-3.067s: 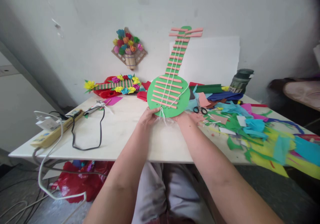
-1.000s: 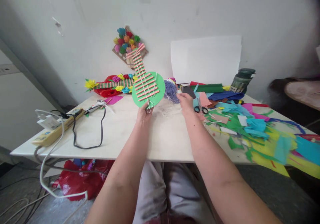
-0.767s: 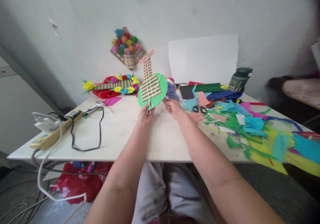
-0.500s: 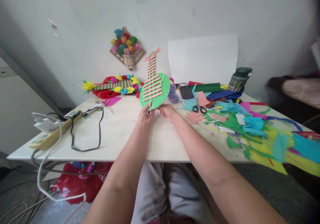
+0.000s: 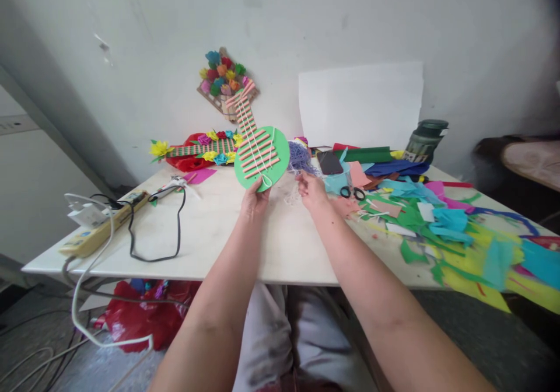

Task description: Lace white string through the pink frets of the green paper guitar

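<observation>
My left hand (image 5: 256,198) grips the bottom edge of a green paper guitar (image 5: 261,157) and holds it up above the table, its neck tilted to the left. Pinkish rolled strips cross its body and neck, with white strings running lengthwise and a looped end near my thumb. Beside it, apart from the guitar, my right hand (image 5: 312,190) is open, its fingers loosely bent and nothing seen in them. That hand is closest to a pile of purple paper shreds (image 5: 300,157) and some pale shreds.
Scissors (image 5: 352,193), a phone (image 5: 329,163) and many coloured paper scraps (image 5: 450,220) spread over the right side. A dark green bottle (image 5: 424,140) stands behind them. At left lie a power strip (image 5: 102,224) with cables and a flower-decorated guitar (image 5: 203,148); a flower craft (image 5: 224,80) rests against the wall.
My right hand has let go of the guitar and moved right, towards the purple shreds. In my left hand the guitar has shifted left, its neck tipping from near upright to the left.
</observation>
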A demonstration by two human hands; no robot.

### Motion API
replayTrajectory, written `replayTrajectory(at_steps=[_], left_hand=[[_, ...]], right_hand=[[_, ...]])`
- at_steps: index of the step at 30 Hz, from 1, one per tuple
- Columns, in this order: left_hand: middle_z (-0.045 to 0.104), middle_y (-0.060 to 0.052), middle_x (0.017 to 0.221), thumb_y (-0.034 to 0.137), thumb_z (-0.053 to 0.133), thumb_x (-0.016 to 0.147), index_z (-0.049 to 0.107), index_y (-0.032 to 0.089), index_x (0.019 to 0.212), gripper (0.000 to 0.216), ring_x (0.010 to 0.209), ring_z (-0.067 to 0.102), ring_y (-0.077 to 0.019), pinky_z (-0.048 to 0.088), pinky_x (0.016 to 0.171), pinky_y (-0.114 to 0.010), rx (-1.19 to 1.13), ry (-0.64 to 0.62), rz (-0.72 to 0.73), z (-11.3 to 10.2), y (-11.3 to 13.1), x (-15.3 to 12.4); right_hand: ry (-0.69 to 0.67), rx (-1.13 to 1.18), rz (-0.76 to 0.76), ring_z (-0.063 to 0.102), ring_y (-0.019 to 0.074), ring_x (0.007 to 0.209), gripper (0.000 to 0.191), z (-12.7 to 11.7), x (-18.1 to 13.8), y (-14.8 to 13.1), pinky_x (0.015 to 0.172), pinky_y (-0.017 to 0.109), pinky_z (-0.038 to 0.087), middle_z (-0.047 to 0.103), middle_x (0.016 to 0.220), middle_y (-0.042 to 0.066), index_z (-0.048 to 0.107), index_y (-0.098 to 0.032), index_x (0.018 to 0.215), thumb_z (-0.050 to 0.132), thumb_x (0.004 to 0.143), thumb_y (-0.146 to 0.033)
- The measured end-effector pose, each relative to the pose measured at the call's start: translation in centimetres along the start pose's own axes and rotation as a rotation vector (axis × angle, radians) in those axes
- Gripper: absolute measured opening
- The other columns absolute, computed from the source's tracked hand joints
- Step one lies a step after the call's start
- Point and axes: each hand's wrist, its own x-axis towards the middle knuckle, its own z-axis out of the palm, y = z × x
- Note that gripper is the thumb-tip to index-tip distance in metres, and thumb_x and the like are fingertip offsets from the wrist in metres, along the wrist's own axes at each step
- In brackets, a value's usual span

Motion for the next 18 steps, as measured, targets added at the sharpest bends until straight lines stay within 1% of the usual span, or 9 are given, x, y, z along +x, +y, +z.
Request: replayTrajectory(at_steps=[1,3,8,14,18], left_hand=[[0.069,-0.003,0.085,-0.002,0.054,0.072,0.060,0.015,0.099,0.033,0.076,0.066,-0.0127,0.054,0.072,-0.023,0.006,-0.005,0.009,0.0,0.0,0.0],[0.068,-0.003,0.086,-0.002,0.054,0.072,0.060,0.015,0.101,0.034,0.075,0.066,-0.0127,0.054,0.072,-0.023,0.018,-0.008,0.023,-0.1,0.0,0.0],[0.068,-0.004,0.088,0.001,0.056,0.071,0.057,0.016,0.106,0.038,0.078,0.065,-0.0137,0.054,0.074,-0.024,0.028,-0.026,0.026,-0.1,0.1,-0.1],[0.068,-0.003,0.089,0.004,0.058,0.072,0.057,0.017,0.104,0.035,0.078,0.065,-0.0137,0.054,0.072,-0.023,0.057,-0.018,0.020,-0.2,0.1,-0.1],[0.068,-0.002,0.094,0.004,0.058,0.073,0.057,0.020,0.106,0.037,0.086,0.064,-0.0143,0.053,0.077,-0.024,0.066,0.003,0.058,-0.3,0.1,0.1]], right_hand=[[0.018,0.015,-0.008,0.020,0.0012,0.028,0.015,-0.1,0.2,-0.1,0.027,0.015,0.012,0.058,0.051,-0.004,0.041,-0.018,0.064,0.045,0.078,-0.014],[0.066,0.043,-0.016,0.019,0.0010,0.028,0.017,-0.4,0.5,-0.2,0.026,0.016,0.012,0.064,0.060,-0.002,0.038,-0.018,0.064,0.042,0.080,-0.014],[0.185,0.070,-0.045,0.021,0.0004,0.028,0.017,-0.7,1.0,-0.1,0.027,0.016,0.013,0.065,0.068,-0.003,0.037,-0.018,0.064,0.043,0.080,-0.014],[0.321,0.025,-0.114,0.022,0.0016,0.030,0.015,-1.6,1.5,-0.5,0.029,0.019,0.017,0.064,0.068,-0.002,0.039,-0.019,0.064,0.045,0.077,-0.015],[0.413,-0.121,-0.158,0.025,0.0042,0.032,0.007,-2.7,2.4,-0.8,0.031,0.021,0.020,0.058,0.059,-0.002,0.046,-0.019,0.073,0.046,0.078,-0.024]])
